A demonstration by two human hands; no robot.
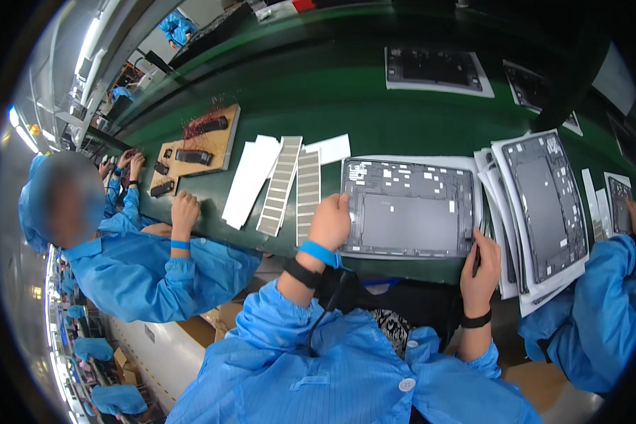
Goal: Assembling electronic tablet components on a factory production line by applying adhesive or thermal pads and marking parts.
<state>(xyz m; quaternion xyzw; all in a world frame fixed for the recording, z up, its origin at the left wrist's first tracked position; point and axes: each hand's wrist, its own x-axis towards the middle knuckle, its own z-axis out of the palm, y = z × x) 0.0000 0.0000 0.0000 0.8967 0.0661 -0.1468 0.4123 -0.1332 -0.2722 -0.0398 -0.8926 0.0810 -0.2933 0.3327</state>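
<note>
A grey tablet back housing (410, 219) lies in front of me on white sheeting, inner side up, with small white pads dotted over its upper part. My left hand (330, 222) grips its left edge, thumb on top and fingers closed. Close by the lower right corner of the housing, my right hand (482, 268) has its fingers curled together. Something thin and dark shows between them, too small to name. Left of the housing lie two strips of grey-beige adhesive pieces (281, 187) on white backing, beside white paper strips (251, 180).
Stacked tablet housings (544, 205) with white sheets between them stand at the right. A wooden board (215, 155) carries black parts at the left. Another housing (431, 69) lies on the far shelf. Co-workers in blue sit on both sides, one person's hand (185, 210) resting near the board.
</note>
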